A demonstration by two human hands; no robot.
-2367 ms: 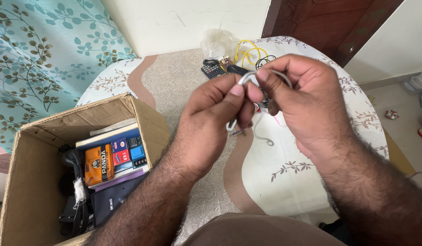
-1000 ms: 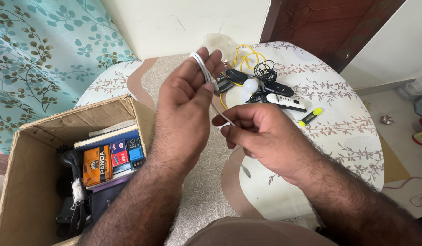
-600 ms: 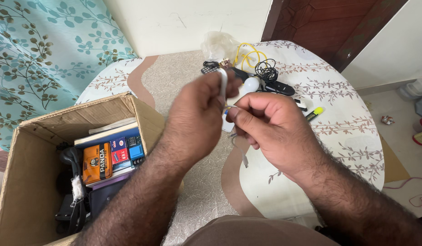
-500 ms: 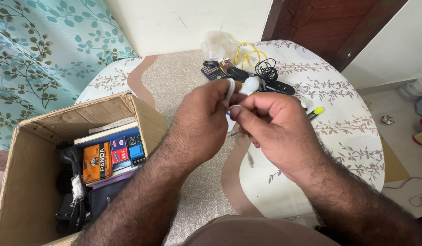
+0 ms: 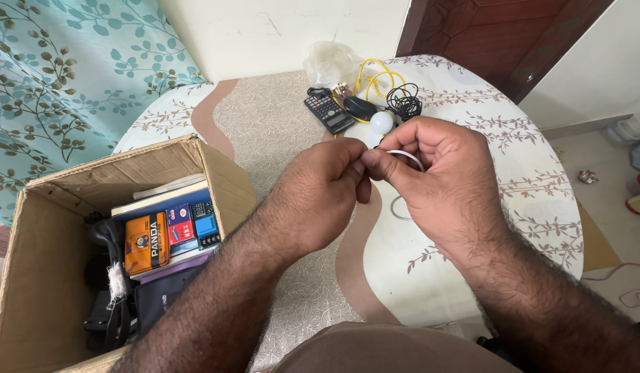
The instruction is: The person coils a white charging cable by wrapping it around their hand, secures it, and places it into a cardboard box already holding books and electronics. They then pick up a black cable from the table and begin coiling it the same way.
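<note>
— Left hand [image 5: 320,190]? 
— Pinched shut on the white cable [image 5: 407,156], above the table [image 5: 278,124]. 
— Right hand [image 5: 437,173]? 
— Gripping the same cable, fingertips touching the left's. 
— Nearby? 
— Calculator [image 5: 328,112], white bulb [image 5: 381,122] beyond; cardboard box [image 5: 64,276] at left.

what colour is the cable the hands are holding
White: the cable loops between the left hand and right hand, head view.

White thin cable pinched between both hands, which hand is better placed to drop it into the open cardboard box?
Probably left hand: it pinches the white thin cable and is nearer the open cardboard box.
</note>
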